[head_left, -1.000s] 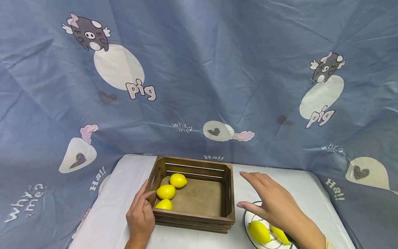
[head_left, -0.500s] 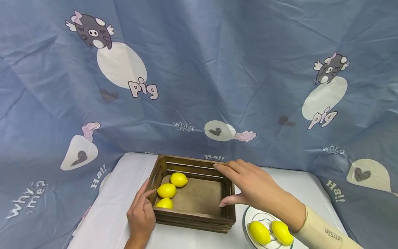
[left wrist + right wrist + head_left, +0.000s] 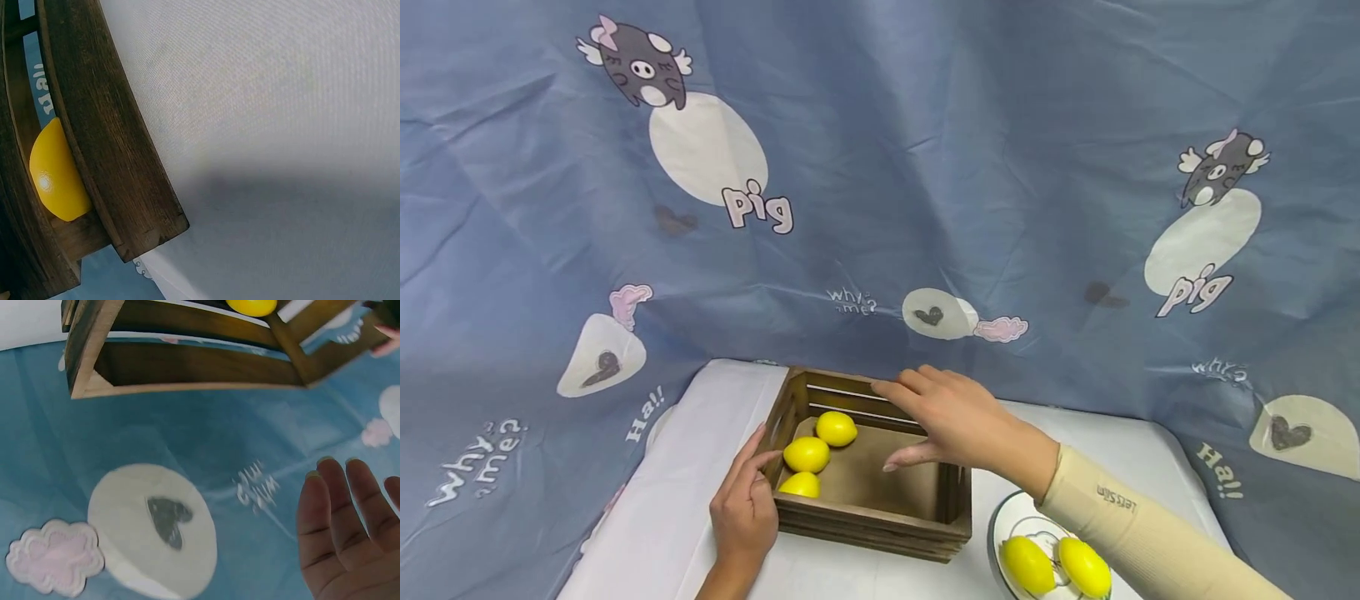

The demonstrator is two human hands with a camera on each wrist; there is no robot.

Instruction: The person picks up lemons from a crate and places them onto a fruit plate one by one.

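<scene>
A brown slatted wooden crate [image 3: 880,533] holds three yellow lemons on its left side: a back one [image 3: 837,429], a middle one [image 3: 807,455] and a front one [image 3: 800,485]. My left hand [image 3: 745,508] rests against the crate's left wall, its fingertips touching the rim. Over the crate's right half hovers my right hand [image 3: 940,417], empty, thumb spread apart from extended fingers. The right wrist view shows its fingers [image 3: 340,519] with nothing between them. Through the slats in the left wrist view, one lemon [image 3: 57,172] shows.
Two more lemons, a left one [image 3: 1028,564] and a right one [image 3: 1084,567], lie on a white plate [image 3: 1000,521] with a dark rim, right of the crate. A white-covered table [image 3: 842,575] carries everything. Blue printed cloth [image 3: 880,167] hangs behind.
My right hand has moved left from above the plate to over the crate, uncovering the right-hand lemon on the plate. The left hand stays at the crate's left wall. The head view shifts slightly.
</scene>
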